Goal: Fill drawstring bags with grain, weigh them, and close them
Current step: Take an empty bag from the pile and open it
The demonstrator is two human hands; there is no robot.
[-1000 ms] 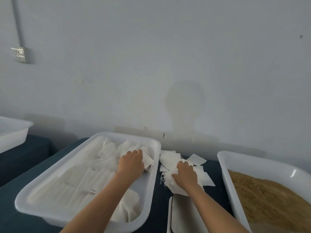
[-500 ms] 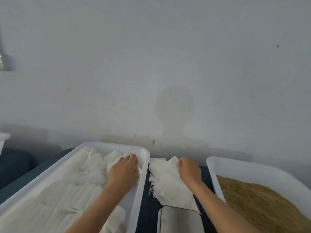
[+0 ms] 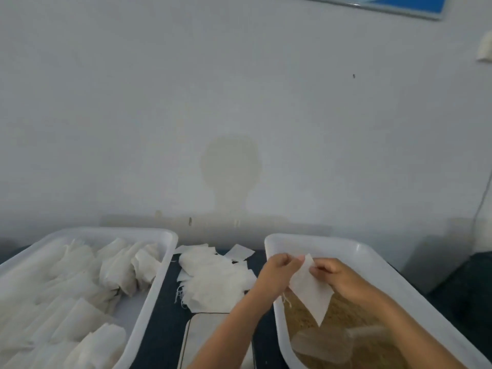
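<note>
Left hand (image 3: 277,270): pinching the bag (image 3: 310,290) over the grain tray (image 3: 372,258).
Right hand (image 3: 336,275): pinching the bag's other edge (over the grain (image 3: 343,312)).

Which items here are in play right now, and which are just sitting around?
In play: empty bag pinched by left hand and right hand; grain tray; scale.
Idle: bag pile; left tray of bags; wall frame.
</note>
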